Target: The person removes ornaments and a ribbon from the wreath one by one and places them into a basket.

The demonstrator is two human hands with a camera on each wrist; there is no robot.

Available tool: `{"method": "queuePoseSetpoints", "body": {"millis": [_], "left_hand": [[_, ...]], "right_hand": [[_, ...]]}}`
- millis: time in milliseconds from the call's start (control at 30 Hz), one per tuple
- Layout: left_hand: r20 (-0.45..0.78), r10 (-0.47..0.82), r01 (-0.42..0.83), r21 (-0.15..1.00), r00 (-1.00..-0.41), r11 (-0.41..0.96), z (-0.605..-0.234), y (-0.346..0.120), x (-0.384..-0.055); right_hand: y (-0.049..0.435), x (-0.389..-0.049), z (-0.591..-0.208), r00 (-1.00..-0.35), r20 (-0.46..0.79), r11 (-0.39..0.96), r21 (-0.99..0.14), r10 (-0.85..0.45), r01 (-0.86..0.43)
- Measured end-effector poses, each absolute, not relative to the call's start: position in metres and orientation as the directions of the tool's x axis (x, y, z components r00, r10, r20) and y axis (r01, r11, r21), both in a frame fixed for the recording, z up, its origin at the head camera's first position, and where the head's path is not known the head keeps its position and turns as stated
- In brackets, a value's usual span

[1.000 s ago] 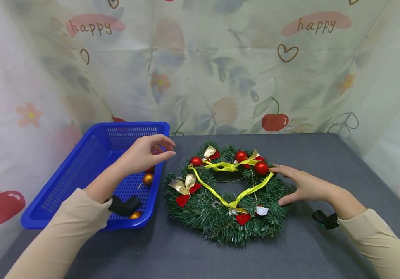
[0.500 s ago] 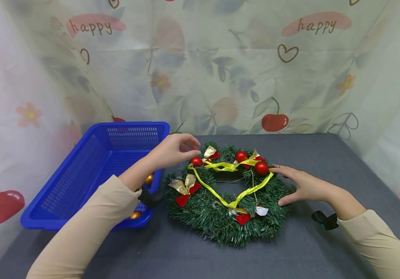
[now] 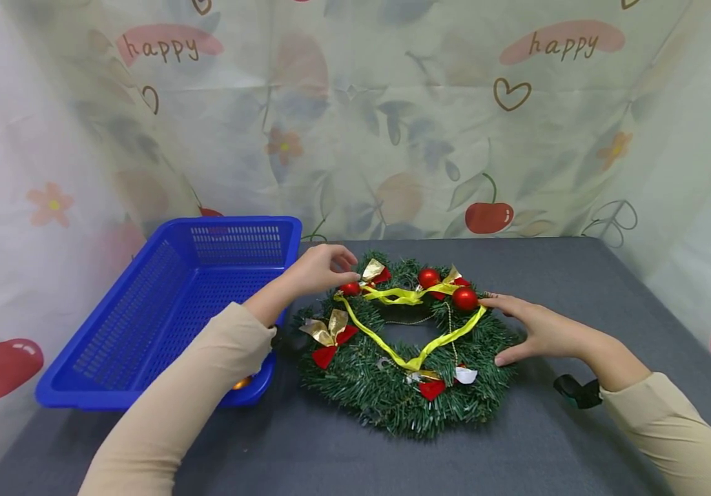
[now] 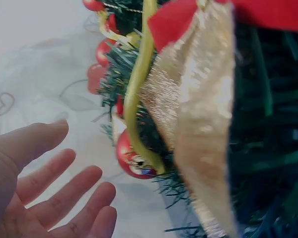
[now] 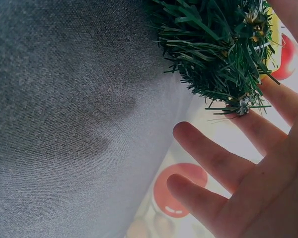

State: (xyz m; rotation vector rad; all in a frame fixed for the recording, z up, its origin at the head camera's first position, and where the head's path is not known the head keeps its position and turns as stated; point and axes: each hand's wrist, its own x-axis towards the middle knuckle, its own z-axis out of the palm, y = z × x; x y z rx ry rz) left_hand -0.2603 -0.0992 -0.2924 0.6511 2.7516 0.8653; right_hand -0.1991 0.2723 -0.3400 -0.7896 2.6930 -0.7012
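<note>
A green tinsel wreath (image 3: 386, 406) lies on the table, dressed with a yellow ribbon (image 3: 386, 346), red balls and gold-and-red bows (image 3: 333, 331). My left hand (image 3: 323, 267) hovers at the wreath's back left, its fingertips by a red ball (image 3: 349, 289). Seen from the left wrist, that hand (image 4: 64, 198) has its fingers spread with nothing between them, apart from the ball (image 4: 129, 156). On the other side, my right hand (image 3: 538, 331) touches the wreath's right edge with loosely bent fingers. The right wrist view shows its fingertips against the green sprigs (image 5: 218, 59).
Left of the wreath stands a blue perforated basket (image 3: 107, 399), partly behind my left sleeve (image 3: 188, 386). A gold ball (image 3: 242, 383) shows in its near right corner. Grey cloth (image 3: 548, 269) covers the table, and a printed curtain (image 3: 355, 138) hangs behind it.
My left hand has moved right from over the basket to the wreath's back left, then lowered slightly beside the red ball. My right hand and the wreath have stayed put.
</note>
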Motion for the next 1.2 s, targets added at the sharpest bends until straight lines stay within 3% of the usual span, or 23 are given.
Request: {"method": "queuePoseSetpoints", "body": {"millis": [767,1200], "left_hand": [[-0.181,0.459,0.314,0.514,-0.870,0.798,-0.303,-0.095,-0.271],[-0.110,0.488,0.374,0.505,-0.866,0.778,-0.299,-0.095,-0.268]], "right_hand": [[0.271,-0.200,-0.337,-0.824,-0.110,0.742,-0.511,-0.556,-0.433],[0.272,-0.199,-0.340,-0.822,-0.103,0.737,-0.515,-0.561,-0.438]]}}
